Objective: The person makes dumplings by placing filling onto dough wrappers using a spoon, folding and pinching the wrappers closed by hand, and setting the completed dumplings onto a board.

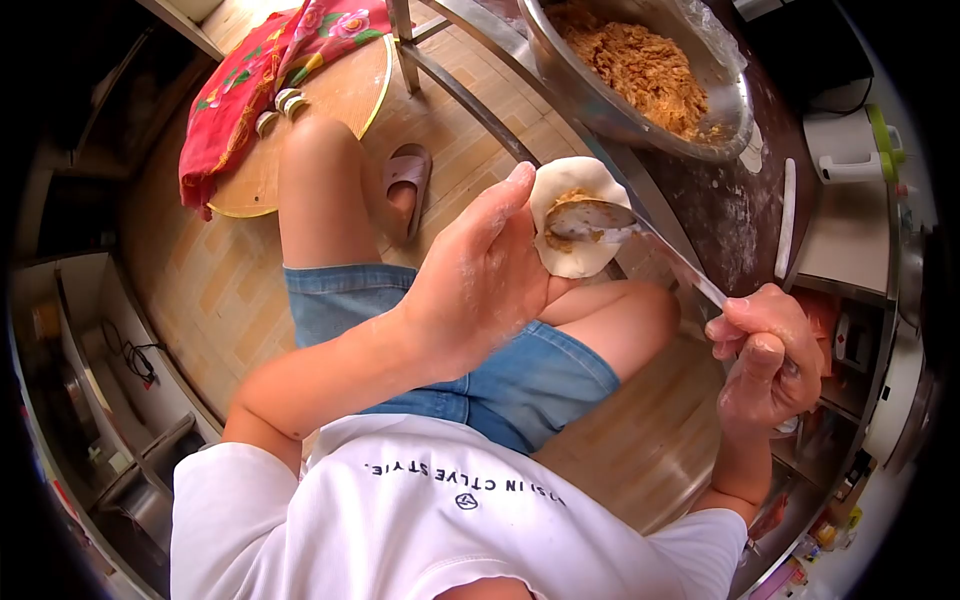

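Note:
A round white dough wrapper [600, 178] rests on the fingers of my left hand [480, 265], whose thumb points up beside its left edge. Brown filling [562, 240] lies on the middle of the wrapper. My right hand [768, 360] is closed round the handle of a metal spoon [592, 215], and the bowl of the spoon is over the filling, seemingly touching it. Beyond the wrapper, a large metal bowl [735, 125] holds a mass of orange-brown filling [640, 70].
The bowl stands on a dark, floured table [735, 205] with a thin white stick [787, 218]. A red floral cloth [235, 110] partly covers a round board [350, 95] with several small dough pieces. A metal frame [460, 90] stands between. Shelves [130, 400] are at left.

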The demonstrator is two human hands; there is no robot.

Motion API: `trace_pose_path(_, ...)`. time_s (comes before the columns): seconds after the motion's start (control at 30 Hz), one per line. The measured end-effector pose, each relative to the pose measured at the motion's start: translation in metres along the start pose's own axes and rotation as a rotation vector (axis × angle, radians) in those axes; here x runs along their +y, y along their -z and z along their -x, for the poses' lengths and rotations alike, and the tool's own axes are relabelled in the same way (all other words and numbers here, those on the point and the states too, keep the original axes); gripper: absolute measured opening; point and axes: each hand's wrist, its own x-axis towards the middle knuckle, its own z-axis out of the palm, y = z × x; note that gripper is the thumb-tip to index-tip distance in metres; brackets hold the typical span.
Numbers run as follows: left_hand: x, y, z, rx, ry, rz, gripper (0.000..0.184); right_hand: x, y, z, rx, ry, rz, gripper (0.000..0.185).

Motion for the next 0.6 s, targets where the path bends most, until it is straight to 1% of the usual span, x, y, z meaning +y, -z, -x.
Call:
trace_pose_path(0.03, 0.0, 0.0, -0.001, 0.007, -0.006, 0.015, 0.045, 0.002, 0.003, 0.0, 0.068, 0.03, 0.042, 0.04)
trace_pose_path(0.1, 0.002, 0.005, -0.003, 0.074, -0.027, -0.038, 0.052, 0.009, 0.012, -0.002, 0.203, 0.091, 0.119, 0.039)
trace_pose_path(0.13, 0.003, 0.009, -0.005, 0.109, -0.034, -0.066, 0.055, 0.017, 0.018, -0.003, 0.283, 0.083, 0.027, 0.038)
trace_pose_path(0.17, 0.005, 0.013, -0.007, 0.129, -0.021, -0.053, 0.055, 0.021, 0.023, -0.006, 0.348, 0.062, 0.037, 0.039)
trace_pose_path(0.23, 0.008, 0.02, -0.014, 0.162, 0.015, -0.032, 0.056, 0.034, 0.022, -0.03, 0.408, 0.03, 0.222, 0.029)
trace_pose_path(0.33, 0.011, 0.03, -0.028, 0.204, 0.042, -0.048, 0.056, 0.065, 0.027, -0.072, 0.023, 0.079, 0.383, 0.015)
trace_pose_path(0.37, 0.014, 0.035, -0.032, 0.198, 0.069, -0.057, 0.054, 0.074, 0.025, -0.084, -0.054, 0.101, 0.388, 0.006)
trace_pose_path(0.43, 0.022, 0.042, -0.037, 0.234, 0.118, -0.08, 0.053, 0.092, 0.02, -0.099, -0.19, 0.068, 0.363, 0.007)
trace_pose_path(0.47, 0.025, 0.045, -0.04, 0.26, 0.117, -0.169, 0.054, 0.099, 0.019, -0.102, -0.216, 0.046, 0.344, 0.01)
trace_pose_path(0.5, 0.028, 0.049, -0.042, 0.261, 0.13, -0.162, 0.054, 0.105, 0.017, -0.103, -0.246, 0.022, 0.324, 0.013)
trace_pose_path(0.57, 0.033, 0.06, -0.043, 0.261, 0.16, -0.144, 0.052, 0.106, 0.02, -0.103, -0.237, -0.04, 0.288, 0.018)
trace_pose_path(0.6, 0.036, 0.066, -0.043, 0.237, 0.188, -0.164, 0.053, 0.1, 0.025, -0.105, -0.199, -0.071, 0.271, 0.021)
